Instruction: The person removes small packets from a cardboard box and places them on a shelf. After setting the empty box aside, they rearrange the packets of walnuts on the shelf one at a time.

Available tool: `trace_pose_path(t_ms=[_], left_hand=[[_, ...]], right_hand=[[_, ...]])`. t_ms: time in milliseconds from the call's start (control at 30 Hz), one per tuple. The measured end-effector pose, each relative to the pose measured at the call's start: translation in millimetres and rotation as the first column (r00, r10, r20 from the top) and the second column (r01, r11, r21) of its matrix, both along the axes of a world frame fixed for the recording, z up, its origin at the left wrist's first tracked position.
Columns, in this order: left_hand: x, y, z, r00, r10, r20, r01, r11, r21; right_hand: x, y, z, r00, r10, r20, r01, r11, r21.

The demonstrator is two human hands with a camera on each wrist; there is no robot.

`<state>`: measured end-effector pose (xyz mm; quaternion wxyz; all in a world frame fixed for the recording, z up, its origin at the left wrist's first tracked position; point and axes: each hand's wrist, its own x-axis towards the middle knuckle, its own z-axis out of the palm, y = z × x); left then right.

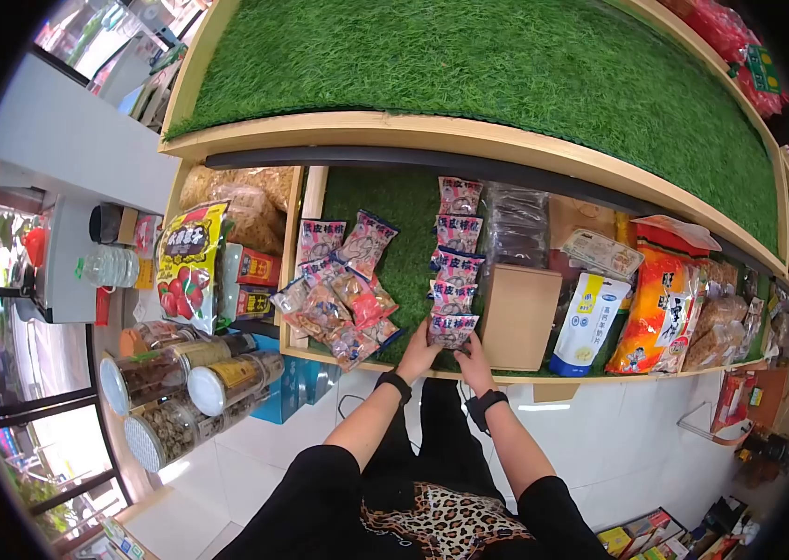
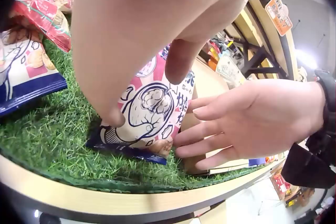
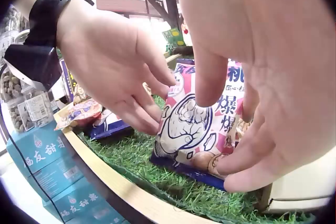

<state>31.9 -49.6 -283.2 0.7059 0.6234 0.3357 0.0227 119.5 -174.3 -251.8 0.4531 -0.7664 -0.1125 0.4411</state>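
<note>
In the head view a column of pink-and-white snack packets with blue ends runs toward the shelf's front edge. Both hands are at the nearest packet, one on each side. My left hand holds its left edge, a digit over the printed front in the left wrist view. My right hand holds the right edge, its fingertips along the side of the packet in the right wrist view. The packet's blue bottom seam rests close over the green turf. Its back is hidden.
Left of the column lies a loose heap of similar packets. A brown cardboard box stands close on the right, then a white-and-blue pouch and an orange bag. A wooden rim borders the shelf; plastic jars stand at left.
</note>
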Motion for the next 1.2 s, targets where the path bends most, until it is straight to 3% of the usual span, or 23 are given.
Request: trace_pose_path(t_ms=[67,167,200,233,267,300,367,433,467,533,667,733,767,833,933,1033,1100,1167,1200], left_hand=[[-1.5,-7.4,1.2,0.970,0.201,0.133,-0.159,0.948,-0.274],[-7.7,-5.7,5.2,0.984,0.154,0.087,-0.136,0.974,-0.182],[-8.2,-3.6,10.2,0.984,0.179,0.015,-0.178,0.982,-0.071],[-9.5,2.4,14.4,0.984,0.180,0.020,-0.178,0.982,-0.069],[-8.6,13.5,31.0,0.983,0.176,-0.043,-0.167,0.973,0.161],[-7.1,24.0,43.2,0.977,0.188,-0.105,-0.135,0.915,0.379],[-0.3,46.5,62.5,0.942,0.334,0.007,-0.287,0.796,0.533],[5.6,76.6,80.1,0.919,0.394,0.026,-0.307,0.672,0.674],[7.0,92.4,78.3,0.918,0.395,0.034,-0.313,0.670,0.673],[9.8,123.4,64.9,0.879,0.477,0.025,-0.296,0.504,0.811],[24.3,175.7,53.5,0.898,0.440,-0.016,-0.240,0.519,0.820],[32.8,192.9,47.5,0.898,0.394,-0.194,-0.077,0.577,0.813],[37.2,195.8,51.9,0.899,0.392,-0.197,-0.076,0.582,0.810],[39.1,194.8,66.9,0.709,0.281,-0.647,0.306,0.704,0.641],[31.8,187.3,52.1,0.667,0.247,-0.703,0.340,0.739,0.582],[27.1,175.7,53.9,0.724,0.225,-0.652,0.337,0.709,0.620],[21.8,168.0,68.6,0.890,0.153,-0.430,0.081,0.875,0.478],[11.5,153.6,95.1,0.968,0.098,-0.232,-0.002,0.925,0.381],[3.5,143.5,109.0,0.996,0.043,-0.081,-0.030,0.986,0.163]], right_hand=[[-4.1,-0.1,2.8,1.000,-0.021,-0.006,0.021,0.999,0.047],[-9.4,-3.6,5.3,0.999,-0.039,0.008,0.038,0.993,0.110],[-12.0,-5.0,3.5,0.996,-0.051,0.069,0.045,0.995,0.092],[-14.9,-6.5,1.7,0.990,-0.063,0.129,0.053,0.996,0.075],[-17.4,-8.4,-1.1,0.981,-0.082,0.176,0.082,0.997,0.010],[-16.1,-10.8,-1.0,0.980,-0.082,0.181,0.081,0.997,0.013],[-12.7,-18.5,0.0,0.998,-0.062,0.026,0.065,0.990,-0.126],[-14.4,-19.8,6.0,0.992,-0.098,0.077,0.104,0.991,-0.084],[-11.6,-18.9,15.8,0.998,-0.056,0.009,0.056,0.996,-0.066],[-10.9,-12.2,27.2,0.996,-0.048,-0.078,0.050,0.999,0.017],[-10.0,16.2,52.8,0.992,-0.001,-0.123,0.015,0.994,0.110],[-12.4,30.6,46.4,0.993,0.014,-0.116,0.005,0.987,0.163],[-12.9,39.8,47.8,0.993,0.030,-0.112,-0.006,0.977,0.215],[-11.1,60.2,54.5,0.988,0.054,-0.143,-0.026,0.981,0.194],[-12.7,79.4,55.5,0.980,0.177,-0.096,-0.160,0.974,0.160],[-14.2,89.6,60.4,0.985,0.138,-0.100,-0.119,0.977,0.179],[-13.1,90.4,60.0,0.985,0.154,-0.075,-0.141,0.977,0.158],[-12.9,94.6,61.4,0.995,0.027,0.093,-0.038,0.992,0.116],[-10.7,98.2,75.6,0.999,-0.041,-0.011,0.042,0.985,0.167]])
